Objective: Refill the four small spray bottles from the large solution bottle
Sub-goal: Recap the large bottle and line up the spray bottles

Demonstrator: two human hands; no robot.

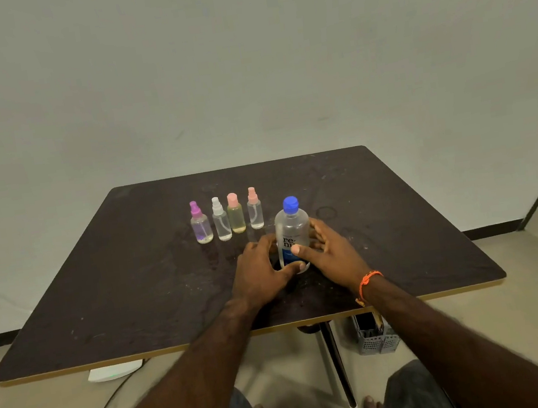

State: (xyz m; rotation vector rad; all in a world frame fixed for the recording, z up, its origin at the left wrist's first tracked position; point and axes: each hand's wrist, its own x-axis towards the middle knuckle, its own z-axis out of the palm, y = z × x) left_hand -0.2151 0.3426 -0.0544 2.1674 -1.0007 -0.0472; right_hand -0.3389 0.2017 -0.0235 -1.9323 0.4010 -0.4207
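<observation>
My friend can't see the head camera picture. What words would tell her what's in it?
Both hands, left hand and right hand, hold a large solution bottle with a blue cap upright on a dark table. Behind it to the left, four small spray bottles stand in a row.

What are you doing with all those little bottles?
A person sits at a dark table with both hands around the large solution bottle, left hand and right hand gripping its lower half. Its blue cap is on. The four small spray bottles stand in a row behind it, all capped, nothing poured yet.
</observation>
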